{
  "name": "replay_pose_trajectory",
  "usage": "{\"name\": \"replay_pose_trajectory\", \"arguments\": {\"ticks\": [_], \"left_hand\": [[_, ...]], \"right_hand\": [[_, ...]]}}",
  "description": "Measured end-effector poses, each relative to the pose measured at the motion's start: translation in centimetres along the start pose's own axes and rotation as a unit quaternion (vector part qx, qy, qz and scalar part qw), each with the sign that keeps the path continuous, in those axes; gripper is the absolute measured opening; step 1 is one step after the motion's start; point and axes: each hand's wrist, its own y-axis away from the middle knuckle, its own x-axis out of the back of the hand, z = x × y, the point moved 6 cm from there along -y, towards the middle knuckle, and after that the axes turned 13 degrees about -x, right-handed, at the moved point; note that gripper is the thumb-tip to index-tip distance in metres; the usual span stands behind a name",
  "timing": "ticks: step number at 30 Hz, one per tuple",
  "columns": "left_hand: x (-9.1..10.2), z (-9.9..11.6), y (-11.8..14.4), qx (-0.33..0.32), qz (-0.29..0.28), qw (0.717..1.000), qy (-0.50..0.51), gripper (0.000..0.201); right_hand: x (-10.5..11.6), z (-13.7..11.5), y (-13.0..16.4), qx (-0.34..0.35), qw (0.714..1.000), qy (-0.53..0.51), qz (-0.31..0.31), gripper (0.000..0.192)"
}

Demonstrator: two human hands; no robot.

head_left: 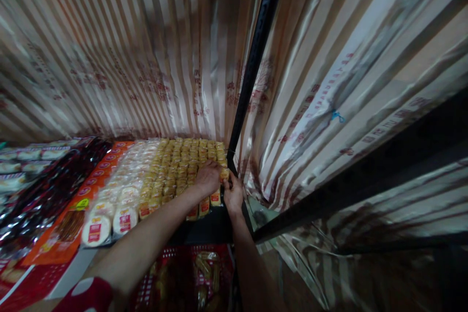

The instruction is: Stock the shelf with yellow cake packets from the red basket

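Now seemingly squares up the rows (175,163), narrowly pinching a wrapped snack (224,174) with the right hand (233,195) at the right end of the shelf (204,230), can't tell the grip of the left hand (209,177), likely needs a gentle press next.

At the right end of a dark shelf (209,230), the right hand (234,196) grips a small yellow wrapped package (224,174), while the left hand (209,178) reaches beside it over rows of yellow packages (173,165). To the left lie white round packages (94,230), orange packets (68,229) and dark shiny packets (40,195). Striped sheeting (175,68) hangs behind, a black post (252,68) stands at the corner, and a red basket (146,286) sits below.
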Motion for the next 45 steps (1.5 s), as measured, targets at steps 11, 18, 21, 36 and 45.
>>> {"name": "replay_pose_trajectory", "arguments": {"ticks": [11, 18, 21, 36, 45], "left_hand": [[0.0, 0.2, -0.2, -0.057, 0.004, 0.998, -0.004, 0.025], [-0.4, 0.2, -0.7, -0.037, -0.047, 0.998, 0.015, 0.023], [-0.4, 0.2, -0.7, -0.027, -0.054, 0.998, 0.015, 0.022], [0.1, 0.9, -0.3, -0.023, -0.051, 0.998, -0.026, 0.023], [1.2, 5.4, 6.6, -0.003, 0.098, 0.987, 0.124, 0.029]], "right_hand": [[-0.4, 1.1, 0.2, -0.005, 0.999, -0.026, 0.018, 0.044], [-0.6, 0.3, -0.2, 0.020, 0.999, 0.009, 0.025, 0.041], [-0.8, 0.7, -0.3, 0.010, 1.000, 0.004, 0.004, 0.041], [-0.6, 0.9, 0.2, -0.061, 0.997, -0.045, -0.019, 0.037], [3.9, -2.1, 8.8, -0.081, 0.995, -0.063, -0.001, 0.039]]}}
